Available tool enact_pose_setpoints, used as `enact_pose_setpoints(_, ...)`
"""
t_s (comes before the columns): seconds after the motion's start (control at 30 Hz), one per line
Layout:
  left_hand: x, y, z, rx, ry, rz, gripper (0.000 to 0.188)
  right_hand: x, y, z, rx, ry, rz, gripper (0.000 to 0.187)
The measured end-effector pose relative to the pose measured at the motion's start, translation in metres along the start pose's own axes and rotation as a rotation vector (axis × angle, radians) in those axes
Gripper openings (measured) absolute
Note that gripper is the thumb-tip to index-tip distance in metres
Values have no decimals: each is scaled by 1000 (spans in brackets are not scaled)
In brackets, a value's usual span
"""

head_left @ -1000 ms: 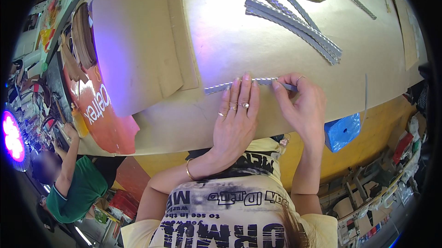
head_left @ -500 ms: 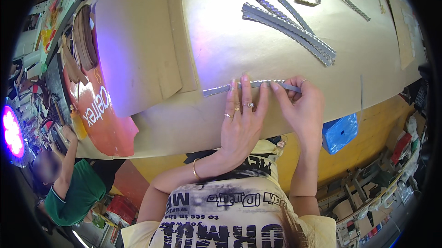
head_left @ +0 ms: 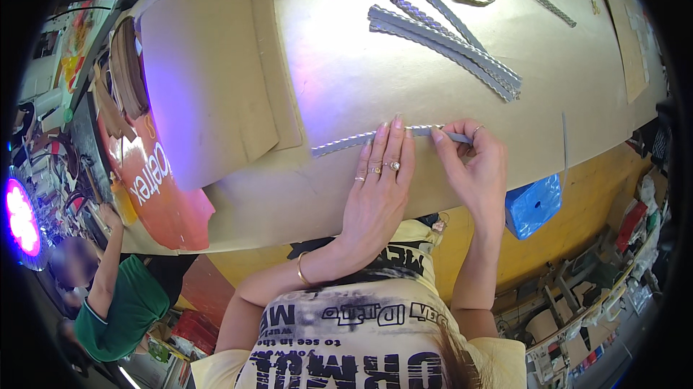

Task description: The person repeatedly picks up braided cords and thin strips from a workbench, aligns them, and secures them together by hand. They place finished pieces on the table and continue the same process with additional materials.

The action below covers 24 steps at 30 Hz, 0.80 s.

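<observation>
A narrow grey strip with a white-and-grey braided edge (head_left: 339,146) lies across the table near its front edge. My left hand (head_left: 381,180) rests flat on the strip's middle, fingers stretched out side by side and pressing it down. At the strip's right end, my right hand (head_left: 476,162) pinches it between thumb and fingers. That end is partly hidden by the fingers.
Several grey braided strips (head_left: 447,50) lie farther back. Brown panels (head_left: 209,86) are stacked at left beside a red-orange sheet (head_left: 170,194). A blue box-like object (head_left: 533,205) sits by the front edge. Someone in a green shirt (head_left: 126,309) works at far left.
My left hand's spread fingers have drawn together on the strip. The strip's left end has dipped slightly toward me. My right hand keeps its pinch in nearly the same place.
</observation>
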State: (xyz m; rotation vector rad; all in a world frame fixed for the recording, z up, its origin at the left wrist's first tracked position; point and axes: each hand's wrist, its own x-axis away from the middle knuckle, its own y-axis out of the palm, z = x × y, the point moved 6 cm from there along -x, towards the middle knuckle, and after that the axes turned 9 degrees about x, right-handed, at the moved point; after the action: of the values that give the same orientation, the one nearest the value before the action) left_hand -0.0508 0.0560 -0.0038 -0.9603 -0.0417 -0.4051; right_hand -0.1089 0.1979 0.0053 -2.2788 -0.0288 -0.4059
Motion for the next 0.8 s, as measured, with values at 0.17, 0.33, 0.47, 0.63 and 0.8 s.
enact_pose_setpoints(0.17,0,1,0,-28,6,1,69,-1,1,-1,19,16,-11,18)
enact_pose_setpoints(0.33,-2,4,6,-194,30,29,66,-2,1,-4,90,-1,-5,18)
enact_pose_setpoints(0.47,-4,7,12,-229,-2,67,64,1,0,-5,85,-30,12,19)
enact_pose_setpoints(0.63,-7,6,15,-261,-15,73,65,10,-9,5,-34,52,98,15)
enact_pose_setpoints(0.8,-9,5,18,-160,48,21,65,12,-16,6,-67,-33,131,16)
